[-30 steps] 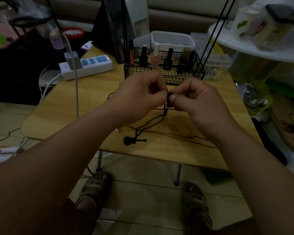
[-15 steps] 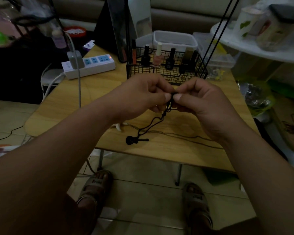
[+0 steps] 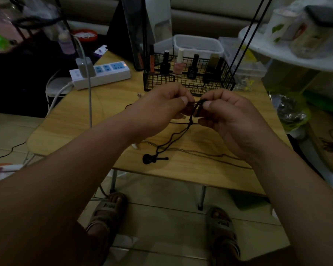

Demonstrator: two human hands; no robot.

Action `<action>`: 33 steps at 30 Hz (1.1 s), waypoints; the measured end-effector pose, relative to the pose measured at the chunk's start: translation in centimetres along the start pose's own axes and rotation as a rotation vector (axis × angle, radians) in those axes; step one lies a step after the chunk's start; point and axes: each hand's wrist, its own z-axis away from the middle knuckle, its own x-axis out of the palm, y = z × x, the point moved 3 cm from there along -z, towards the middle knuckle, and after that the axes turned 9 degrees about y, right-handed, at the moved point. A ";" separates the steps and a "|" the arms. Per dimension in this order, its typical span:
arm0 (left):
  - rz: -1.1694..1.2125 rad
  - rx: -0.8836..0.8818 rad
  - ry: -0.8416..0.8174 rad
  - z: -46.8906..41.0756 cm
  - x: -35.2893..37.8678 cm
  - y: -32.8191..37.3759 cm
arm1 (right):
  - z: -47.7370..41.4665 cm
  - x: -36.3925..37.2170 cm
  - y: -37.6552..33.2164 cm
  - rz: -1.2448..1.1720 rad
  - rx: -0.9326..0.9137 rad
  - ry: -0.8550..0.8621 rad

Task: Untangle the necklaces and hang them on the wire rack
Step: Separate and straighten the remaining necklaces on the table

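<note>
A black cord necklace [image 3: 173, 138] hangs from between both hands down to the wooden table [image 3: 69, 120], where its black guitar-shaped pendant [image 3: 152, 159] lies. My left hand [image 3: 161, 110] pinches the cord's top end between thumb and fingers. My right hand [image 3: 225, 114] pinches the same cord a finger's width to the right, a short stretch of cord taut between them. A thin chain necklace [image 3: 204, 153] lies across the table under my right wrist. The black wire rack [image 3: 188, 81] stands just behind my hands, its two thin uprights rising out of view.
Nail polish bottles [image 3: 192, 68] stand in the rack's basket. A white power strip [image 3: 102, 73] with a plugged charger and cable lies at the table's back left. A white tub [image 3: 198, 46] sits behind the rack. A cluttered white shelf [image 3: 288, 48] stands at right.
My hands have drawn slightly apart, so a short piece of cord now shows stretched between them. The pendant stays on the table.
</note>
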 end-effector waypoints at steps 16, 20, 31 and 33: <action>0.098 -0.019 -0.050 0.4 0.1 0.5 | -0.1 -1.1 -0.9 -0.356 0.119 -0.021; 0.093 0.003 -0.012 0.1 -0.3 0.8 | -0.3 -1.8 -1.1 -0.385 0.116 0.026; 0.098 0.068 -0.072 0.7 0.4 1.2 | 0.0 -1.0 -1.0 -0.202 0.062 -0.025; 0.060 0.083 -0.058 0.7 0.3 1.2 | 0.1 -0.9 -1.0 -0.119 0.025 -0.022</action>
